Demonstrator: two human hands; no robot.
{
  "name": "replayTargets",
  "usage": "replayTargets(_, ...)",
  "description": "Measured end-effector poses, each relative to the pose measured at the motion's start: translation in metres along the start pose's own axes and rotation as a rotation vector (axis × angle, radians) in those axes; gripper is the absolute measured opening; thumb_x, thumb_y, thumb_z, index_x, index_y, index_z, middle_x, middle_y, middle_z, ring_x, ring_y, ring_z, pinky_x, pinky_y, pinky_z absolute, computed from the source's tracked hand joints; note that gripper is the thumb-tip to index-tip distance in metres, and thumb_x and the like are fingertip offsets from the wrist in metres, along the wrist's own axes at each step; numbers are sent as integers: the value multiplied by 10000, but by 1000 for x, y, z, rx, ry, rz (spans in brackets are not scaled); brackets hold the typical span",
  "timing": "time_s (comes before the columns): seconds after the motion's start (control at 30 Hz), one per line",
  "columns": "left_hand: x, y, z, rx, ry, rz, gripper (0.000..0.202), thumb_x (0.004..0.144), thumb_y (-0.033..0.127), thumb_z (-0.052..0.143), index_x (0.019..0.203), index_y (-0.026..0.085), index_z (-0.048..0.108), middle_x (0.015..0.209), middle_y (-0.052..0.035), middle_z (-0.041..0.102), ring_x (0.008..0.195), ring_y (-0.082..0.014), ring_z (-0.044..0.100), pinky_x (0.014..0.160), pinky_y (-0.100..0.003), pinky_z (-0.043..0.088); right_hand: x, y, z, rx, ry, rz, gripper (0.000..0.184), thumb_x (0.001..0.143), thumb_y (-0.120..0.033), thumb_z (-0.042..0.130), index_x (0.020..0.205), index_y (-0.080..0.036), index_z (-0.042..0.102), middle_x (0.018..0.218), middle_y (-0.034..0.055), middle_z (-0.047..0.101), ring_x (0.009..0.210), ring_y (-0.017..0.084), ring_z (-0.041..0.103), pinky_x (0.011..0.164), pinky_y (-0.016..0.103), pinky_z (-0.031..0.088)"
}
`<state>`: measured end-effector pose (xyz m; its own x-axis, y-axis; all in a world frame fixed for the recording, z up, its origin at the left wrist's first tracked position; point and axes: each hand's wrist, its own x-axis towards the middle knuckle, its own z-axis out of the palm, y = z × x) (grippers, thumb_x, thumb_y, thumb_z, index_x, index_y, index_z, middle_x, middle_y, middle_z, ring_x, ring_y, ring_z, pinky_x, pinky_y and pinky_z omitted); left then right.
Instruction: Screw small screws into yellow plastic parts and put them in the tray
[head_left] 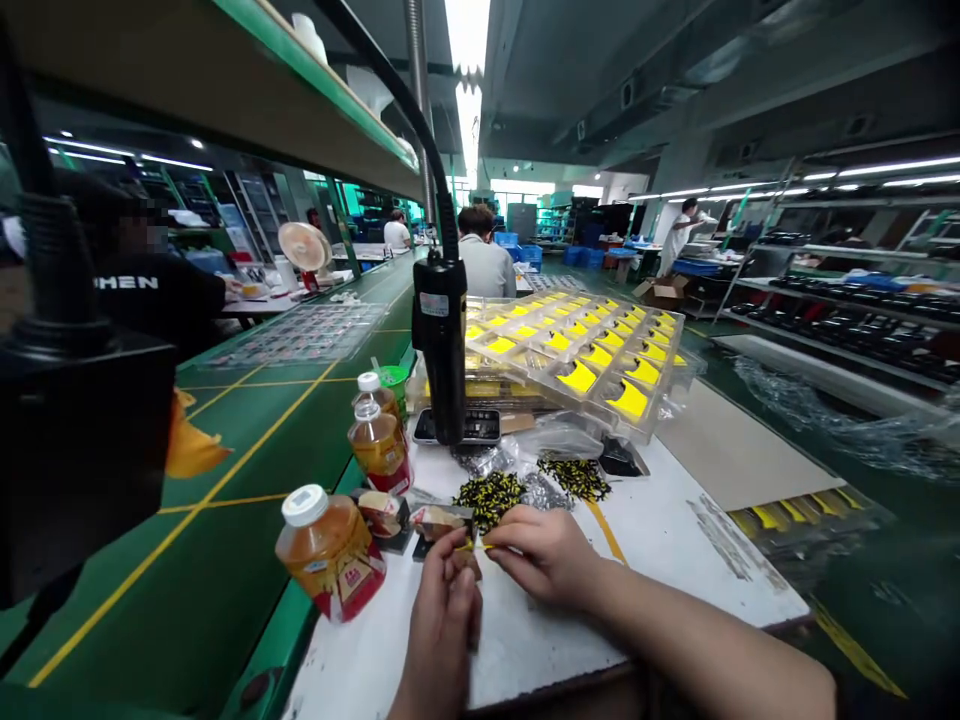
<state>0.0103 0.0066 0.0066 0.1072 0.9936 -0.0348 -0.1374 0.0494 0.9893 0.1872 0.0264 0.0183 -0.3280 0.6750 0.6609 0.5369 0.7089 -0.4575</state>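
Observation:
My left hand (442, 625) and my right hand (538, 555) meet over a white work sheet (547, 640), pinching a small yellow part (471, 546) between their fingertips. Just beyond them lie two heaps of small black-and-yellow parts (489, 500) (576, 478) on clear plastic bags. Left of my left hand stands a bottle of amber liquid with a white cap (328, 550). A small packet (439, 522) lies close to my fingers. The part's exact shape is too small to make out.
Stacked clear trays of yellow pieces (577, 350) and a hanging black electric screwdriver (441, 340) stand beyond the heaps, with more bottles (380, 445) at left. A green workbench (225, 480) runs alongside. Co-workers (480, 255) sit and stand farther along the bench and aisle.

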Motion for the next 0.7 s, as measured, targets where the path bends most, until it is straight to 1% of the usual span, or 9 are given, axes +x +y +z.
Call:
replayTargets(0.13,3,-8,3,-37,-9,21,469,907,576,548,1205,218,500,890,5,595,423,-60,438,390,-214,325,1,-15,-31,-10,143,114,203,943,-239,585,1126,-169,638,951,56,708,730,99,645,627,201,502)
replayTargets(0.23,5,-12,5,1,-9,25,466,881,590,574,1142,207,532,835,14,590,422,-66,439,394,-215,303,7,-27,-69,-12,173,141,118,931,-226,606,1034,-181,640,865,31,683,659,82,601,587,197,477)
replayTargets(0.33,4,-14,5,57,-9,25,478,846,616,610,1064,192,576,756,18,600,419,-79,428,411,-224,294,28,-28,-107,-189,169,78,147,943,-240,583,1048,-179,666,944,48,706,825,103,662,745,214,534)
replayTargets(0.37,4,-15,5,77,-9,25,490,838,626,619,1056,189,585,738,17,606,422,-84,429,421,-230,305,40,-25,-119,-296,138,88,172,957,-267,560,1051,-186,679,1002,48,715,890,106,675,808,221,542)
replayTargets(0.43,4,-15,3,104,-8,24,524,815,648,642,1063,187,601,723,13,618,437,-98,441,438,-243,333,67,-13,-137,-385,95,142,193,957,-281,555,1051,-207,707,1066,36,718,952,118,678,872,245,535)
replayTargets(0.5,4,-15,2,111,-16,19,548,785,672,664,1044,191,620,725,7,627,451,-108,453,444,-251,352,100,5,-149,-464,46,224,178,925,-257,590,1036,-227,726,1054,21,720,924,130,675,878,272,527)
replayTargets(0.6,4,-14,1,104,-37,19,529,764,684,681,967,197,643,725,7,620,455,-109,462,440,-247,348,150,37,-158,-591,-37,368,191,941,-256,578,1065,-202,713,1049,41,704,983,165,656,965,354,518)
replayTargets(0.67,5,-13,1,96,-52,26,517,769,681,684,940,194,649,723,10,607,453,-103,452,439,-242,336,177,56,-159,-655,-143,444,303,973,-354,581,1167,-131,648,1155,89,649,1092,180,619,1011,410,521)
replayTargets(0.7,5,-13,0,95,-60,27,517,772,680,685,937,192,651,720,12,597,455,-102,444,438,-240,330,187,65,-158,-679,-215,479,355,982,-396,573,1201,-122,621,1196,102,620,1112,180,608,1004,397,535)
